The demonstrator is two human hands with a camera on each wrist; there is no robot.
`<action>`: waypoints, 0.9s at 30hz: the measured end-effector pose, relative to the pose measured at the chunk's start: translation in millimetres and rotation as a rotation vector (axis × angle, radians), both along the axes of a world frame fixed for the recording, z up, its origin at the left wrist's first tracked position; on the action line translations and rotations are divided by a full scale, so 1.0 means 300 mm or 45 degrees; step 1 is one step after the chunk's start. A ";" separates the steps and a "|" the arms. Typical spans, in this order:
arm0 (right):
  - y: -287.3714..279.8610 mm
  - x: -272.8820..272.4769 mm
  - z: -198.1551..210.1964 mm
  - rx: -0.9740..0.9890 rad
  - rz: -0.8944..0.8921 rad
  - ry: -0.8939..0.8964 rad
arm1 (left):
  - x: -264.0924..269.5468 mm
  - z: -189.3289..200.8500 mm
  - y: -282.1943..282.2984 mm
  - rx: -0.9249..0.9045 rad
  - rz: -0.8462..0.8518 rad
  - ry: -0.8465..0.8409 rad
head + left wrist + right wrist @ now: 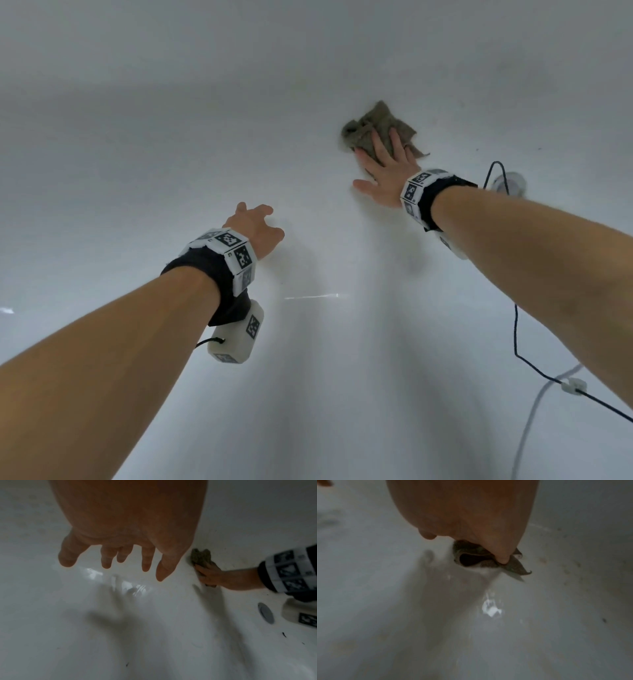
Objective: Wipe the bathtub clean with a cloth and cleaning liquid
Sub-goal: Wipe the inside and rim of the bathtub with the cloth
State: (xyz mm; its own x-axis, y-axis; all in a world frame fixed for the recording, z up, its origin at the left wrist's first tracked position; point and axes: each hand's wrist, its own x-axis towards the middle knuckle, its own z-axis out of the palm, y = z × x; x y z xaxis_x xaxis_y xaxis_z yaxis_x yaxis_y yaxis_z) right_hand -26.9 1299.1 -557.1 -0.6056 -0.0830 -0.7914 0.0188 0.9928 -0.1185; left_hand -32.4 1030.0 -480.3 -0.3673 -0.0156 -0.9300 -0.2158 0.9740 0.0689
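The white bathtub [308, 359] fills every view. A crumpled grey-brown cloth [373, 120] lies on its sloping wall at the upper right. My right hand [380, 154] presses flat on the cloth with straight fingers and the thumb spread out to the left. The right wrist view shows the cloth [513, 563] bunched under one fingertip of that hand [471, 520]. My left hand [257, 222] hovers over the tub floor, left of and nearer than the cloth. In the left wrist view the left hand [120, 555] hangs loose and empty, with the cloth [200, 557] at its right.
A round metal drain [510, 183] sits just right of my right wrist, also seen as the drain [265, 612]. A black cable [515, 325] and a white cord [527, 421] with a clip [573, 386] hang at the right. A bright wet patch [491, 609] lies below the cloth.
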 end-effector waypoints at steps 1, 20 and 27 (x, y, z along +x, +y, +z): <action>0.007 0.056 0.001 -0.014 0.029 -0.031 | 0.007 0.001 0.004 0.001 -0.003 0.001; -0.011 0.091 -0.009 -0.113 0.287 -0.073 | -0.012 -0.001 0.185 -0.014 -0.051 0.100; 0.299 -0.050 -0.010 0.072 -0.409 -0.053 | -0.018 -0.016 0.256 0.009 -0.110 0.126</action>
State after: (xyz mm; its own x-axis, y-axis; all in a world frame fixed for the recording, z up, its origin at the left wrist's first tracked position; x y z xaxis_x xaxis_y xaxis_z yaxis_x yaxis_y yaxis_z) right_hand -41.9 1388.8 -560.0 -0.5605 0.1518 -0.8141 0.3360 0.9402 -0.0560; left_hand -37.8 1106.9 -485.2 -0.4571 0.0263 -0.8890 -0.1228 0.9881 0.0924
